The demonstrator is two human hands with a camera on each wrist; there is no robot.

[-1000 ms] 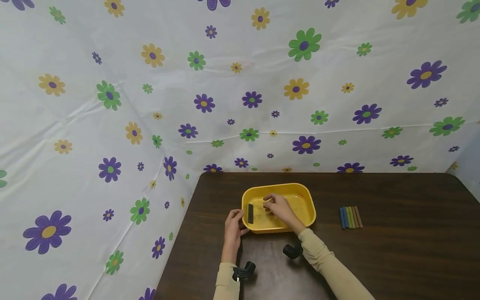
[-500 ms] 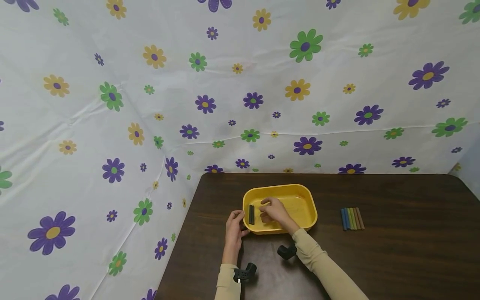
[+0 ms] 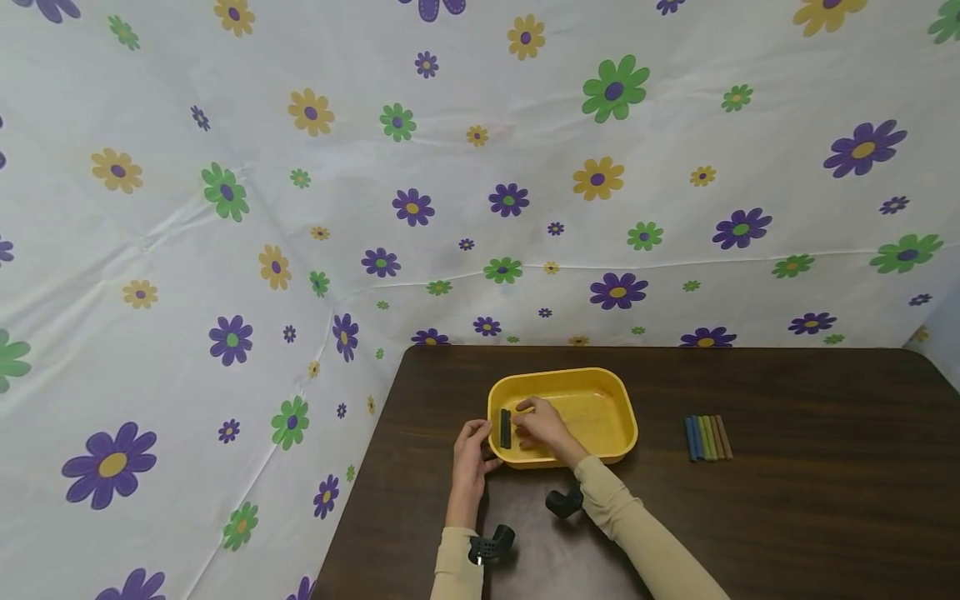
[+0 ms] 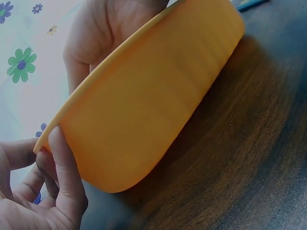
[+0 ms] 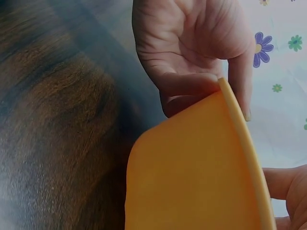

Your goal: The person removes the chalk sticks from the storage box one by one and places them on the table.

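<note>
A yellow plastic tray (image 3: 592,427) stands on the table. My left hand (image 3: 470,458) pinches its left rim between thumb and fingers; in the left wrist view this hand (image 4: 48,187) shows the thumb against the outer wall. Inside the tray, two short dark sticks (image 3: 505,429) lie side by side along the left end. My right hand (image 3: 542,423) reaches into the tray, fingers loosely bent and spread, a fingertip close beside the right dark stick. Whether it touches that stick is unclear. The tray wall (image 5: 187,167) hides much of the right hand (image 5: 292,196) in the right wrist view.
A row of coloured sticks (image 3: 708,438), blue, green and brown, lies on the dark wooden table (image 3: 825,500) right of the tray. A white flowered cloth (image 3: 450,150) hangs behind and to the left.
My right hand has moved left and lower within the tray, toward the dark sticks. The left hand keeps its grip on the rim, and the coloured sticks stay in place.
</note>
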